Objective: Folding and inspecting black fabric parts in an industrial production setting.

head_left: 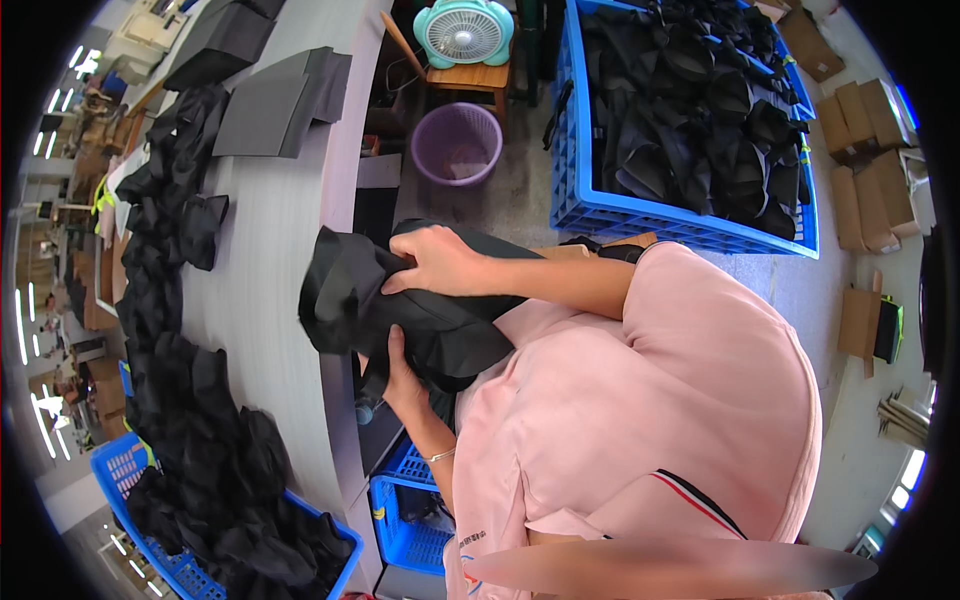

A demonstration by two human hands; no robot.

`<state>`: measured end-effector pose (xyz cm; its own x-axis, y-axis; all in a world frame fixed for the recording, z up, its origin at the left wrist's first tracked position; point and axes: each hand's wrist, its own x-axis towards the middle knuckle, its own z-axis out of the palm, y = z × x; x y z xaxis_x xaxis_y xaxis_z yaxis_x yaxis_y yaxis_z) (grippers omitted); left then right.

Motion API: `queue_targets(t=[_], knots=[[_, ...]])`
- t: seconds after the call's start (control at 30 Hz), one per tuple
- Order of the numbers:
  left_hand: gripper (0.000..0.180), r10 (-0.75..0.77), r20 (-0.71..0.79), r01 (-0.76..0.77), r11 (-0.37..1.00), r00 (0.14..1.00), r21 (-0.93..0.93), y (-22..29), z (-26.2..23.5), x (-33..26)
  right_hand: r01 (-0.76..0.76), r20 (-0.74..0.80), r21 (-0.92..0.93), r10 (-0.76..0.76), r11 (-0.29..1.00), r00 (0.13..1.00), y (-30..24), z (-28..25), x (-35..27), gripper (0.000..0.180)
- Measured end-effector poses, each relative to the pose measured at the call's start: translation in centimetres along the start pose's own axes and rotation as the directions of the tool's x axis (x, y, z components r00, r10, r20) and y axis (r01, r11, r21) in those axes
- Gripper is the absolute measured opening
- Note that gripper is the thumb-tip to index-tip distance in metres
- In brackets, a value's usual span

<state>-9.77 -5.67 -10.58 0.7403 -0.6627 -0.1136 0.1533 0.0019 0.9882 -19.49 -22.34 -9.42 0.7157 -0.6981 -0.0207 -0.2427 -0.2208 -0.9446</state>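
Currently, a bundle of black cloth (pixel 455 325) sits just toward nine o'clock from the middle of the view, between the pink shirt (pixel 640 390) and the table (pixel 265 250). The right hand (pixel 440 262) comes in from two o'clock, its grip narrow, thumb and fingers pinching a fold on top. The left hand (pixel 405 385) reaches up from six o'clock; its grip holds the cloth's lower side, thumb up, fingers mostly hidden. Whether the bundle touches the table's edge, I cannot tell. Flat dark panels (pixel 270 110) lie at ten o'clock on the table, while a long black cloth heap (pixel 200 400) runs toward eight o'clock into a blue basket (pixel 123 468). A purple bin (pixel 440 130) stands at twelve o'clock, and a blue crate (pixel 690 228) full of black pieces (pixel 690 120) at one.
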Motion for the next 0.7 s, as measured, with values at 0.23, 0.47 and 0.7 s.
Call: queue_targets(t=[0.23,0.47,0.7], knots=[[0.062,-0.204,0.328,0.242,0.967,0.922,-0.079,1.2,3.6,1.0,0.058,-0.386,-0.024,-0.063,0.998,0.920,6.2,-4.8,-2.0,0.025],[0.079,-0.079,0.404,0.161,0.972,0.912,-0.174,-0.5,1.9,2.2,-0.326,-0.707,-0.220,0.080,0.919,0.702,12.3,-24.6,-6.5,0.038],[0.034,0.000,0.124,-0.002,1.000,0.992,0.016,-2.3,-4.2,7.3,-0.784,-0.853,-0.510,-0.092,0.354,0.513,26.6,-41.0,-15.6,0.073]])
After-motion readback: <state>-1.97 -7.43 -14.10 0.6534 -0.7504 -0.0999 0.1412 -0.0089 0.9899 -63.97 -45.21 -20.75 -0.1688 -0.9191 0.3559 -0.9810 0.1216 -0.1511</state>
